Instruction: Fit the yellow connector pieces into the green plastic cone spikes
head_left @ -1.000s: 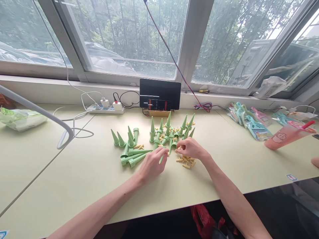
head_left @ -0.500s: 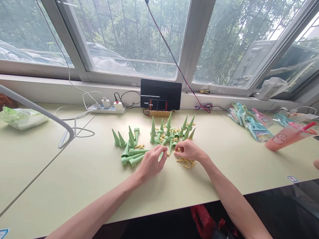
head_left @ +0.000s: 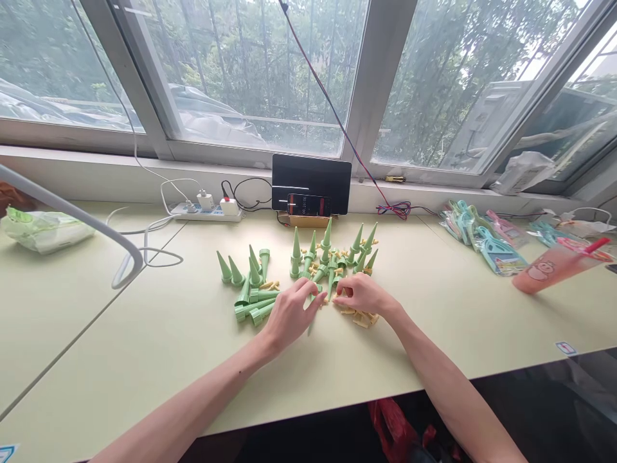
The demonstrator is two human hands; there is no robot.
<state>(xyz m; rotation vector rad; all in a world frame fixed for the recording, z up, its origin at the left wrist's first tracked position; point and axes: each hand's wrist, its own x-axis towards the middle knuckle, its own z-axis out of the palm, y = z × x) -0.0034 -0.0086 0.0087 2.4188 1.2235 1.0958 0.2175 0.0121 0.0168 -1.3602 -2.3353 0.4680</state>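
**Your left hand (head_left: pixel 292 315) has a green spike (head_left: pixel 316 289), near side of the phone (head_left: pixel 308 204)**

Your left fingers are bent almost closed around the spike, its narrow end blurred and pointing down. Your right hand (head_left: pixel 366 292) is curled, thumb and forefinger close together at a yellow piece; you can't tell whether it's gripped. More yellow pieces (head_left: pixel 362 319) lie on the surface (head_left: pixel 337 373), right of the phone and nearer you. Other green spikes (head_left: pixel 245 290) stand or lie left of the phone, nearer you too.
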